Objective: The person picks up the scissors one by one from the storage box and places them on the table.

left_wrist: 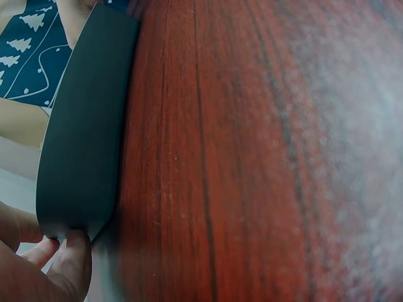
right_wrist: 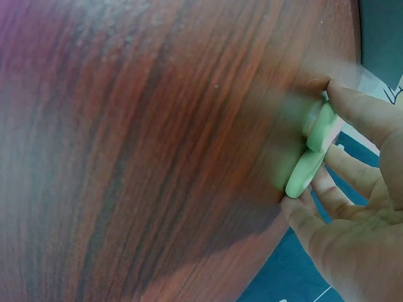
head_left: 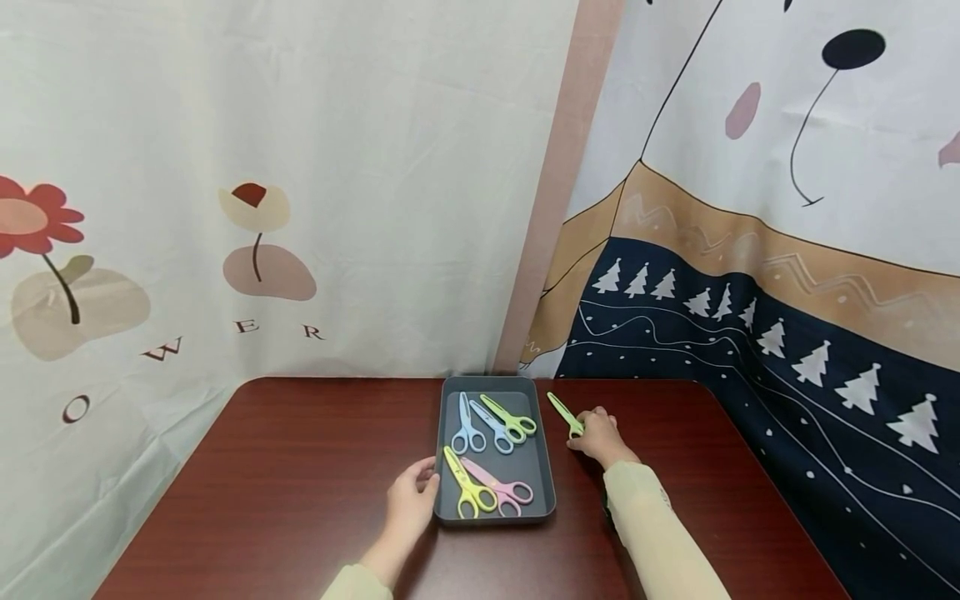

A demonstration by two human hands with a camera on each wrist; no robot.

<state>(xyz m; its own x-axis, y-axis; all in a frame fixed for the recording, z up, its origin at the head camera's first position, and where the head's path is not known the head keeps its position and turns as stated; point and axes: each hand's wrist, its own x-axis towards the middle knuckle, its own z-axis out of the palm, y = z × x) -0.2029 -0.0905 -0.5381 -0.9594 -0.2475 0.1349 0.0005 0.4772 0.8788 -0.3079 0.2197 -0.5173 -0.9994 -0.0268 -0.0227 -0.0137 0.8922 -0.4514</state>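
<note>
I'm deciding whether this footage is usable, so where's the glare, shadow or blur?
Head view: the yellow scissors in the tray look crisp; left wrist view: whitish glare washes the right side of the tabletop; right wrist view: a dark shadow crosses the lower tabletop, which looks smeared beside the green scissors.

Head view forward-down over table

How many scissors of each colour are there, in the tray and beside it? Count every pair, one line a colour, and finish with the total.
Blue scissors: 2
Green scissors: 2
Yellow scissors: 1
Pink scissors: 1
Total: 6
</note>
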